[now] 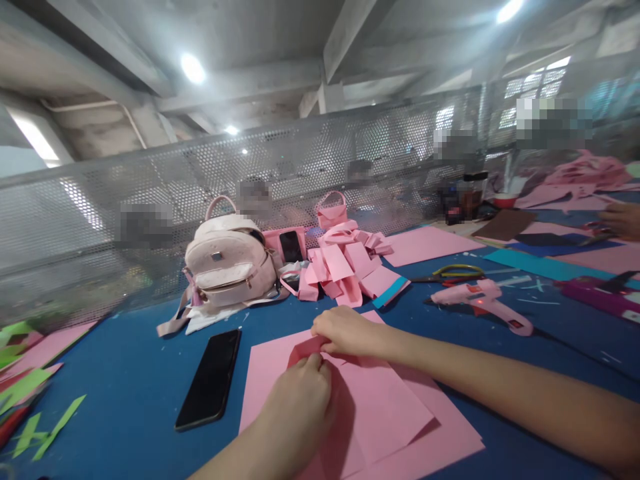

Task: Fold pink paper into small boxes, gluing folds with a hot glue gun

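A folded sheet of pink paper point(387, 407) lies on top of a larger pink sheet point(257, 373) at the front of the table. My left hand point(297, 410) is closed at the near side of a raised fold, its fingertips curled against the paper. Just beyond it, my right hand point(345, 333) pinches the far edge of the same fold, reaching in from the right. The fold stands up between the two hands. Part of the paper is hidden beneath my left hand and forearm.
A black phone point(210, 380) lies to the left. Behind are a pale pink backpack point(233, 260) and a pile of folded pink paper pieces point(340, 263). To the right rest a pink glue gun point(487, 300) with a cord and yellow-handled scissors point(457, 272). Another person's hand point(620, 220) shows far right.
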Available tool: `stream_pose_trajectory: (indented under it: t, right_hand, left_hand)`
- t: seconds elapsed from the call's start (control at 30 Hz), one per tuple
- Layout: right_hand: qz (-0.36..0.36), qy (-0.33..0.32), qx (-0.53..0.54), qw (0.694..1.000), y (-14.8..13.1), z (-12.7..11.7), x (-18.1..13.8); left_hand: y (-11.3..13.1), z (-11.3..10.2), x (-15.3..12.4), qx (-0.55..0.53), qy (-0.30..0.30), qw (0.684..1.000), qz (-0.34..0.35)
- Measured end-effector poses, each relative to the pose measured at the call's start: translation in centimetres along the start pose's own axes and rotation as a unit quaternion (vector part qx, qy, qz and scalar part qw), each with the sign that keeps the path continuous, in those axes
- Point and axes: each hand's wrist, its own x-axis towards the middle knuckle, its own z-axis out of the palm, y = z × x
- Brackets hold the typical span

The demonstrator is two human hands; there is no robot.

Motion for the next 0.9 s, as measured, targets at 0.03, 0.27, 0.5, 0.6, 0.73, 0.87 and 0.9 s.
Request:
stream_pose_trajectory:
  t: [0.03,0.27,0.5,0.6,0.73,0.87,0.9]
  right_hand:
    - [0.000,0.000,-0.001,1.000,0.0,0.0,0.0]
    - [0.000,-0.007,0.010,1.000,-0.2,-0.7,-0.4]
    - [0.008,-0.008,0.005,1.000,-0.4,-0.8,-0.5]
    - [0.006,-0.016,0.010,1.000,-0.6,-0.9,-0.5]
    - [0.005,-0.017,0.009,1.000,-0.5,-1.0,-0.6]
    - [0.008,-0.010,-0.001,1.000,0.0,-1.2,-0.7]
    - [0.009,-0.012,-0.002,1.000,0.1,-1.2,-0.7]
  left_hand:
    - [-0.1,0.2,0.2,0.003,0.005,1.000,-0.003]
    - [-0.3,3.0,1.3,0.154,0.065,0.986,0.007]
    - [0.3,6.0,1.3,0.243,0.140,0.960,0.004]
    - [0.5,6.0,1.2,0.257,0.159,0.953,-0.006]
    - [0.4,5.0,1.2,0.245,0.131,0.961,0.007]
    - [-0.1,4.7,1.4,0.225,0.132,0.965,0.022]
    - [-0.2,4.8,1.5,0.225,0.139,0.964,0.019]
